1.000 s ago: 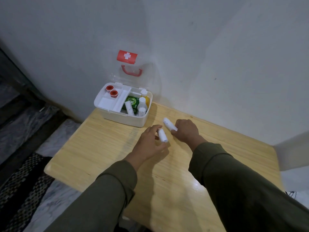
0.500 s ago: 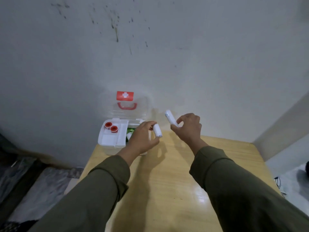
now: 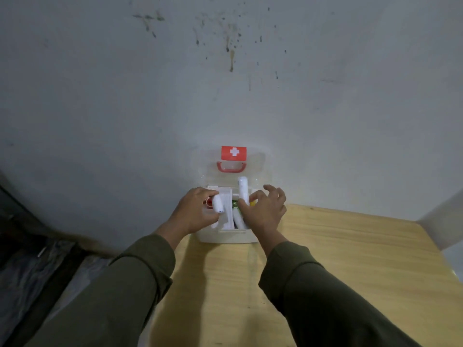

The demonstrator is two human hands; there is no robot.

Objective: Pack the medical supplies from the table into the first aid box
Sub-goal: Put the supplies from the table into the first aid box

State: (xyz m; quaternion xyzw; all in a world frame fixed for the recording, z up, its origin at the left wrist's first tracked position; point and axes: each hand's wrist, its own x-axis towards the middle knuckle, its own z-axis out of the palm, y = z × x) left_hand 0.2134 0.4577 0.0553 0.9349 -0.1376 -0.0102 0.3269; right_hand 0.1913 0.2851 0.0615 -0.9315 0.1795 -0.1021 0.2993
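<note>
The white first aid box (image 3: 226, 237) stands open at the table's far left corner, its clear lid (image 3: 258, 169) with a red cross label and red handle leaning on the wall. My left hand (image 3: 194, 213) hovers over the box's left side, holding a small white tube (image 3: 217, 204). My right hand (image 3: 264, 211) is over the box's right side, pinching a second white tube (image 3: 243, 190) upright. Between the hands I see a white bottle (image 3: 238, 219), something green and a red cap inside. Most of the box's inside is hidden by my hands.
The wooden table (image 3: 325, 259) stretches toward me and to the right. A stained grey wall (image 3: 225, 83) rises right behind the box. Dark floor and a mat (image 3: 30, 259) lie beyond the table's left edge.
Both hands have lifted the two white tubes off the table and carried them forward over the open box. The camera has tilted up and moved closer.
</note>
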